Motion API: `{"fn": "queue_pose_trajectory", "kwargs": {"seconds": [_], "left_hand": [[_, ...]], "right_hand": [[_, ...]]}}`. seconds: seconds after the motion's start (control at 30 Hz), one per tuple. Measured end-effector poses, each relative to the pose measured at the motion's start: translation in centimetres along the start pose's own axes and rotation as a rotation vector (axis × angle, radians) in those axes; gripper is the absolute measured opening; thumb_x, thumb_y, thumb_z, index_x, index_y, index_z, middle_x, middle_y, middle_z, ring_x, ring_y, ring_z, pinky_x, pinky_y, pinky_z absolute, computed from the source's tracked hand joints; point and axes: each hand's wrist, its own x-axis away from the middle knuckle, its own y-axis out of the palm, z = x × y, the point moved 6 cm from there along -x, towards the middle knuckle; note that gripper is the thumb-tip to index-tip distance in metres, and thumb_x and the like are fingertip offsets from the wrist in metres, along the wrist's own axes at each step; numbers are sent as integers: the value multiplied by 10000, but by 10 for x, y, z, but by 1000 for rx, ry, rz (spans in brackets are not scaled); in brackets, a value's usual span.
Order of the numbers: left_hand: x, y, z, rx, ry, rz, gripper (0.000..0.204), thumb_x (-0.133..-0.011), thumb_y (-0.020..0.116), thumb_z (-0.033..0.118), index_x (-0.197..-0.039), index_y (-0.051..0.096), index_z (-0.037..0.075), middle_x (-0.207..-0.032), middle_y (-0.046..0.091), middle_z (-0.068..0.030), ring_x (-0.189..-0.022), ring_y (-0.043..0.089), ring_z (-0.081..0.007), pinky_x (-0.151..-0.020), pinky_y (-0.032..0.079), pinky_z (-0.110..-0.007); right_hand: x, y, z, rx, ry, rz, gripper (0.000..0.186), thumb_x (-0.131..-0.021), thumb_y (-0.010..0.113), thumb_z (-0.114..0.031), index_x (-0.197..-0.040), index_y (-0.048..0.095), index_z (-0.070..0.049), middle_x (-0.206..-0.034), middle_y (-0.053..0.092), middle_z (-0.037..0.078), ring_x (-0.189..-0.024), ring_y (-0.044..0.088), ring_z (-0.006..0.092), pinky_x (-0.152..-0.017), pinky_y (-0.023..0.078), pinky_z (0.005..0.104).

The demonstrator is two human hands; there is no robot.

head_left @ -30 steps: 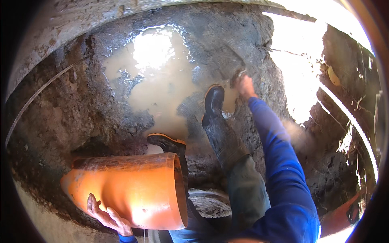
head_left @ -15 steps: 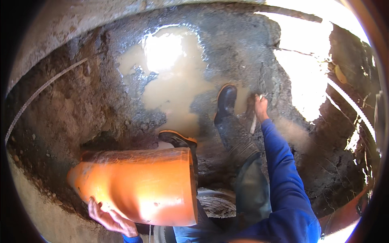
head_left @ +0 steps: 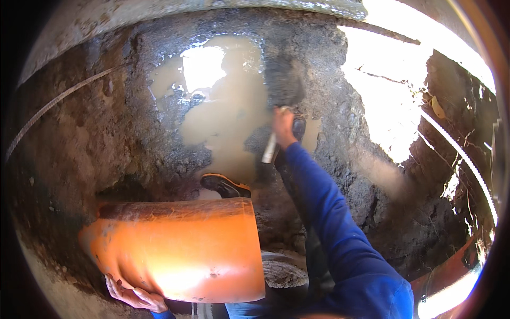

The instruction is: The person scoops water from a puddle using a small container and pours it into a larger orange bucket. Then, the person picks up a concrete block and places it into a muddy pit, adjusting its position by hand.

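My left hand is against the lower left of a big orange pipe-like piece, with the fingers curved along its near edge. The piece lies sideways across the lower left, and its left end narrows. Over the mud, my right hand is closed round a hand tool with a pale handle. The handle's butt sticks out toward me. Beyond the fist the tool's far end is a dark motion blur, so its kind cannot be made out. My right boot is partly hidden behind this hand.
A muddy puddle spreads in the middle, with wet grey mud around it. My left boot stands by the orange piece. Ropes run along both sides. A concrete edge bounds the far side; bright sunlight falls at right.
My right hand has swung left with the tool, from right of my right boot to over it. The orange piece and my left hand have shifted slightly left and down in view.
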Motion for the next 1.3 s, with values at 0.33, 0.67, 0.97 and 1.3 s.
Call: {"fn": "queue_pose_trajectory", "kwargs": {"seconds": [0.33, 0.67, 0.97, 1.3], "left_hand": [[3, 2, -3, 78, 34, -25, 743, -1030, 448, 534, -1488, 405, -50, -1506, 408, -246, -1414, 394, -370, -1159, 320, -506], [5, -2, -9, 92, 8, 7, 798, -983, 436, 562, -1488, 404, -55, -1527, 407, -236, -1414, 387, -357, -1103, 338, -462], [11, -2, -10, 135, -58, -65, 789, -1014, 463, 582, -1498, 376, -35, -1546, 333, -258, -1455, 325, -410, -1172, 307, -569], [1, 4, -7, 179, 31, -38, 765, -991, 447, 533, -1455, 406, -74, -1525, 368, -273, -1435, 347, -412, -1174, 284, -580]], "right_hand": [[-41, -72, -11, 135, -98, 161, 273, -945, 651, -211, -855, 613, 44, -728, 655, 196, -639, 650, 335, -602, 522, 492], [-42, 72, -64, 15, -1, 207, 240, -905, 672, -187, -921, 674, 53, -875, 722, 222, -780, 698, 300, -714, 535, 466], [72, 74, -87, 411, -423, -563, 349, -935, 694, -336, -979, 662, 9, -926, 711, 276, -862, 711, 414, -785, 541, 497], [3, -60, 74, -585, 310, 300, 216, -993, 633, -245, -913, 606, -47, -775, 657, 76, -583, 596, 195, -515, 502, 394]]}}
